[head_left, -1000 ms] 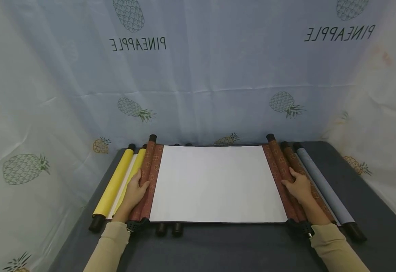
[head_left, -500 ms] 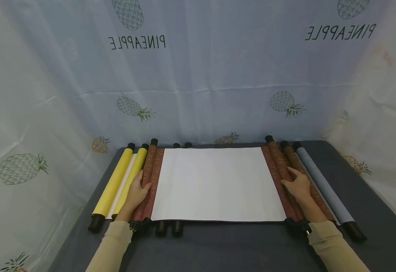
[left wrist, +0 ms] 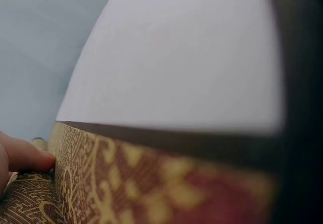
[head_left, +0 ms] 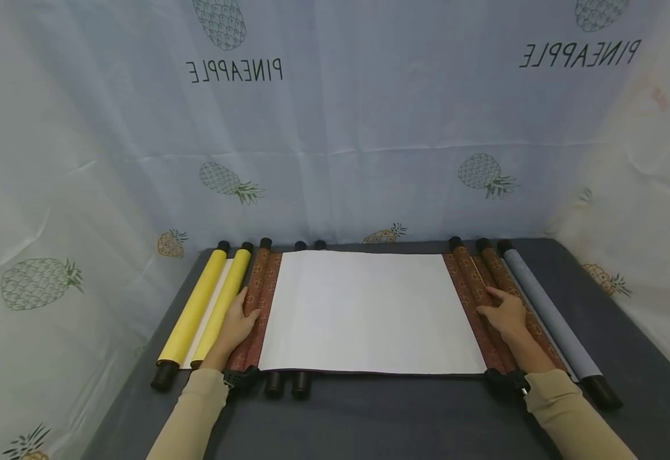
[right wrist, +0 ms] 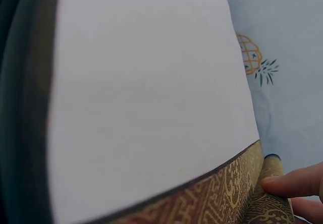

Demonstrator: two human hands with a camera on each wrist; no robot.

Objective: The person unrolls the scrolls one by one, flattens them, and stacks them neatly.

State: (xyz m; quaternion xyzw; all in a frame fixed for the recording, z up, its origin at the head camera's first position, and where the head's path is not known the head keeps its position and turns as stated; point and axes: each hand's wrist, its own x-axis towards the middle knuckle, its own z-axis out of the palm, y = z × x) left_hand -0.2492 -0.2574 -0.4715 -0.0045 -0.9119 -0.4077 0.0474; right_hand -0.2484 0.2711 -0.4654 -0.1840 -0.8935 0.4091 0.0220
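Observation:
A hanging scroll with a blank white sheet (head_left: 364,313) lies spread between two rollers wrapped in red-brown gold-patterned brocade. My left hand (head_left: 236,327) grips the left roller (head_left: 259,271), thumb toward the paper. On the other side my right hand (head_left: 507,316) holds the right roller (head_left: 466,268) the same way. The left wrist view shows my thumb (left wrist: 30,156) on the brocade strip (left wrist: 131,173) beside the paper. In the right wrist view the thumb (right wrist: 298,182) presses the patterned roller (right wrist: 270,204); the rest of that hand is mostly out of frame.
Left of the scroll lies a yellow scroll (head_left: 197,306) with two rolls. To the right are a brown patterned roll (head_left: 507,278) and a grey-blue one (head_left: 550,313). Dark rod ends (head_left: 300,384) poke out beneath the white sheet. A pineapple-print curtain (head_left: 335,128) surrounds the dark table (head_left: 369,421).
The scroll's far roller ends have come down toward the table. My left hand and the left roller have shifted slightly right, uncovering more of the yellow roll; the right hand stays nearly in place.

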